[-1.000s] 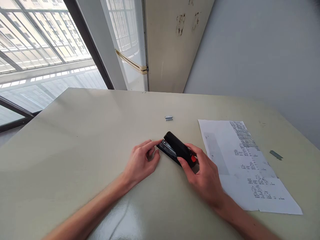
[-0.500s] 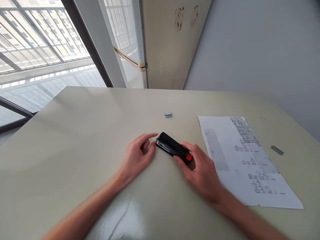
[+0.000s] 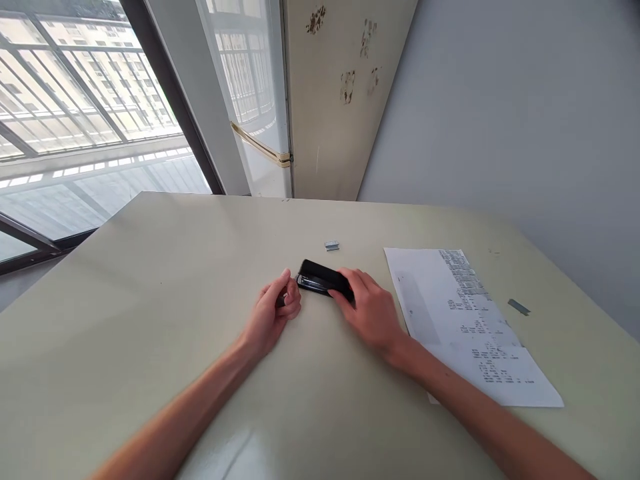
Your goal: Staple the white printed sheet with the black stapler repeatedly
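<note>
A black stapler lies slanted on the table, its left end toward my left hand. My right hand grips the stapler's right end, thumb on the near side and fingers over the far side, covering that end. My left hand is closed beside the left end, fingers curled under the thumb. A small dark patch shows between those fingers; what they hold, if anything, I cannot make out. Behind the stapler lies a small strip of staples.
To the right a printed sheet of paper lies partly under my right forearm. Beyond it is another small grey strip. The pale table ends at a fridge and a grey wall; a window is at the left.
My left hand has gone from an extended index finger to curled fingers. The stapler has turned flatter across the view, and my right hand now covers its red part. The view has tilted up slightly.
</note>
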Demonstrator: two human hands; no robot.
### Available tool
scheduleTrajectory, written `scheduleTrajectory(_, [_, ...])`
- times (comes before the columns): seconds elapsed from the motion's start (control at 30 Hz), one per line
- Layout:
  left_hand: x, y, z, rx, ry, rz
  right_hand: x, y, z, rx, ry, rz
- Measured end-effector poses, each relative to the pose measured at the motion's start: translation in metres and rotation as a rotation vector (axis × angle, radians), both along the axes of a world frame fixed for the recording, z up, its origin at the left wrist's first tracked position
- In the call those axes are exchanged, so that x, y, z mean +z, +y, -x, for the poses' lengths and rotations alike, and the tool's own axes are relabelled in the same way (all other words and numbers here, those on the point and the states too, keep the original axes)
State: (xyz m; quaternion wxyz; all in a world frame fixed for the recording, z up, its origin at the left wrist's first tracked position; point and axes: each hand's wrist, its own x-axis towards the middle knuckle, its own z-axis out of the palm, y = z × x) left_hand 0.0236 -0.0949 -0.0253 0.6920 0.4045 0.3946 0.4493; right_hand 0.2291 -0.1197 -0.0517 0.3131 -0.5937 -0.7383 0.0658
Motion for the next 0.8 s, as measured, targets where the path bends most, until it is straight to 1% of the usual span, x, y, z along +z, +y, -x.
scheduleTrajectory(0.1, [0.003, -0.001, -0.001, -0.018, -0.221, 0.195, 0.004, 0.034, 0.020, -0.006, -0.043, 0.010])
scheduleTrajectory(0.17, [0.003, -0.001, -0.001, -0.011, -0.367, 0.319, 0.009, 0.048, 0.030, -0.003, -0.060, 0.023])
scheduleTrajectory(0.2, [0.003, -0.001, 0.000, 0.000, -0.433, 0.366, 0.013, 0.049, 0.034, -0.012, -0.055, 0.002])
scheduleTrajectory(0.23, [0.003, -0.001, 0.000, 0.011, -0.488, 0.399, 0.016, 0.048, 0.036, -0.016, -0.041, -0.036])
scheduleTrajectory(0.3, [0.001, -0.001, 0.000, 0.023, -0.546, 0.424, 0.024, 0.035, 0.036, 0.017, 0.010, -0.135])
scheduleTrajectory(0.37, [0.000, -0.003, 0.000, 0.004, -0.531, 0.406, 0.031, 0.016, 0.032, 0.138, 0.037, -0.185])
scheduleTrajectory(0.43, [-0.002, -0.004, -0.001, -0.041, -0.480, 0.373, 0.034, -0.001, 0.027, 0.264, -0.002, -0.163])
scheduleTrajectory(0.5, [-0.002, -0.006, -0.002, -0.097, -0.441, 0.352, 0.034, -0.011, 0.023, 0.340, -0.067, -0.118])
scheduleTrajectory(0.63, [-0.002, -0.008, -0.002, -0.226, -0.424, 0.345, 0.027, -0.014, 0.020, 0.377, -0.130, -0.051])
scheduleTrajectory(0.73, [-0.002, -0.010, -0.001, -0.317, -0.434, 0.346, 0.022, -0.015, 0.020, 0.372, -0.084, -0.039])
scheduleTrajectory(0.8, [-0.002, -0.012, -0.002, -0.355, -0.441, 0.351, 0.023, -0.019, 0.019, 0.369, -0.042, -0.048])
